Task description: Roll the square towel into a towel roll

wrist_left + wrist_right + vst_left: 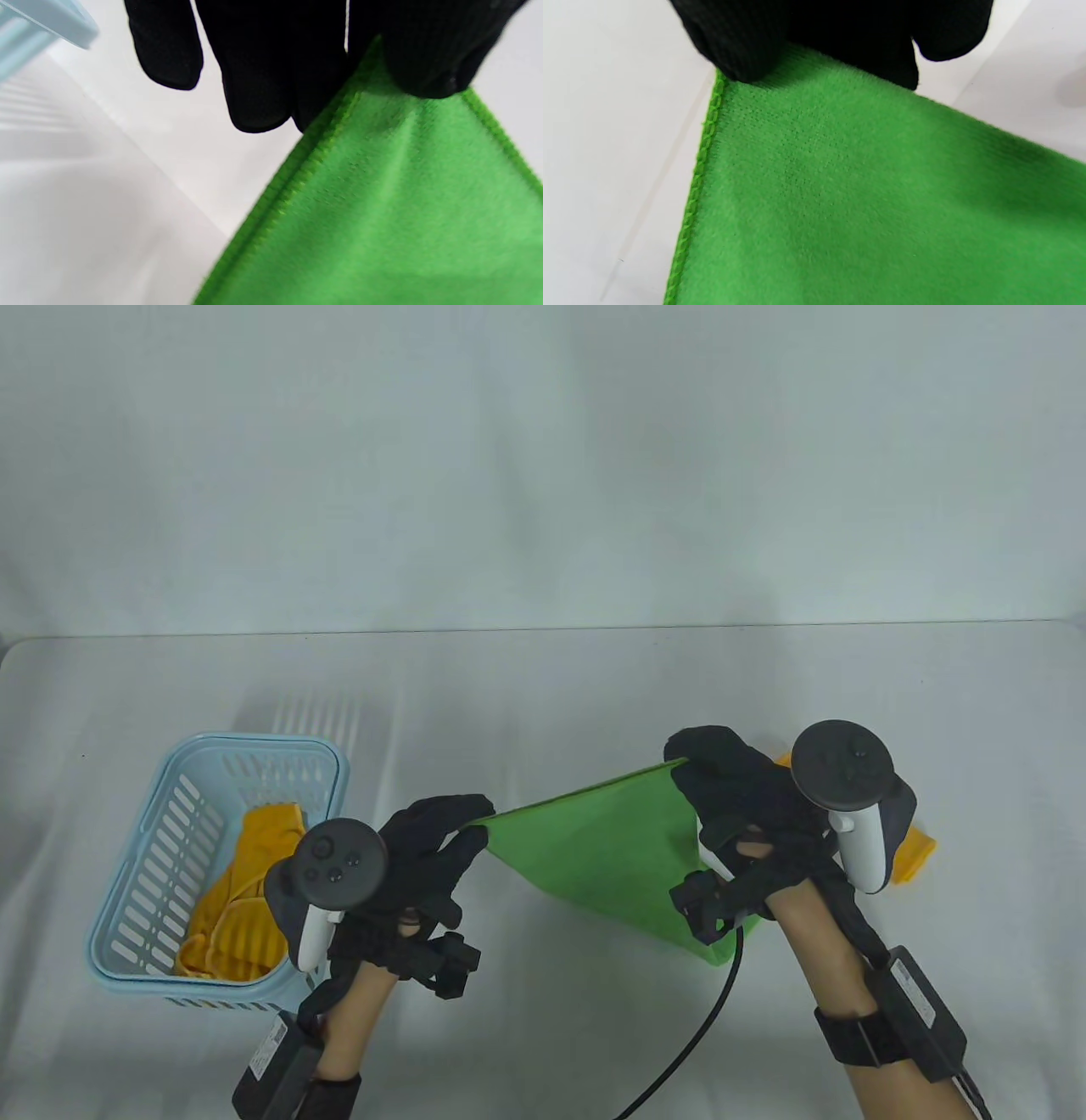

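— What did the towel (598,848) look like?
— Bright green, square, with a stitched hem, and fully unrolled.
— How was it lying?
— It hung stretched by its two upper corners above the bench (543,687), right corner higher, a lower corner drooping toward the near right.

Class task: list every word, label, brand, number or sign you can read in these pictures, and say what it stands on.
No text can be read.
Pale labels on the black wrist packs of the left hand and the right hand: too small and blurred.
Green towel, blue basket, trackers: no print visible.
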`<act>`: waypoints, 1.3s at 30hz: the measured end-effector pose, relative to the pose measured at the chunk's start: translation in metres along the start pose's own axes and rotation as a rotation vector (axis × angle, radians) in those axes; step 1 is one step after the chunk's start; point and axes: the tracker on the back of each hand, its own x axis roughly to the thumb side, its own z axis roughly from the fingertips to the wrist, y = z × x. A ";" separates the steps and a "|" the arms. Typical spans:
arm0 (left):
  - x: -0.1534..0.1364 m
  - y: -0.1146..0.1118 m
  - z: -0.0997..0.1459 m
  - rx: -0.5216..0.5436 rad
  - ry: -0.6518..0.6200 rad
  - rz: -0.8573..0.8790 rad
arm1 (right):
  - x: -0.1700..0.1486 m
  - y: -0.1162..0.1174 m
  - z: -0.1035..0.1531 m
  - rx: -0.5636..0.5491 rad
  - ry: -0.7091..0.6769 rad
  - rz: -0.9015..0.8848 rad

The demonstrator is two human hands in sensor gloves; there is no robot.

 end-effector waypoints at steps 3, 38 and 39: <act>0.014 0.014 -0.009 -0.012 -0.006 0.069 | 0.014 -0.009 0.000 -0.018 -0.020 -0.022; 0.092 0.052 -0.116 -0.001 0.093 -0.218 | 0.048 -0.021 -0.069 -0.127 0.090 0.095; 0.099 0.056 -0.119 0.011 0.070 -0.203 | 0.055 -0.026 -0.070 -0.148 0.077 0.067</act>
